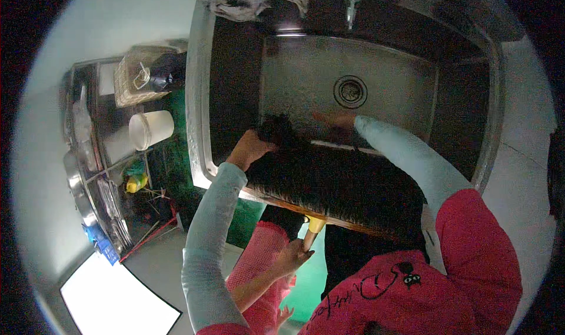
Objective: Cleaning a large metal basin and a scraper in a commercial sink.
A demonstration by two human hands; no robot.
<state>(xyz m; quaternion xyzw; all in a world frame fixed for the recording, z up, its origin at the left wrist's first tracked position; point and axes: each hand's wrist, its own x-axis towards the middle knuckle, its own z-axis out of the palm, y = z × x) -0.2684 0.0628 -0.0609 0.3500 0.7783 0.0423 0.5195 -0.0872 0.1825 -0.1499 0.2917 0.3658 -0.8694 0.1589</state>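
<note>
A wide broom [353, 185] with long dark bristles rests across the near side of a metal sink [382, 58]. Its wooden back faces me, and a yellow socket [316, 224] joins it to the handle. At the left end of the bristles, my left hand [254, 148] is closed on a dark fuzzy clump [278, 130]. Inside the sink, beyond the bristles, my right hand [338, 121] reaches leftward with fingers stretched out; it looks dim. Another person's hand [292, 257] grips the broom handle [310, 238] below the socket.
A tap [352, 5] stands at the sink's far rim, above the round drain [351, 91]. Grey cloths [238, 0] lie at the far left rim. Left of the sink are a white bucket [152, 130], a woven basket [130, 76] and a rack [97, 164].
</note>
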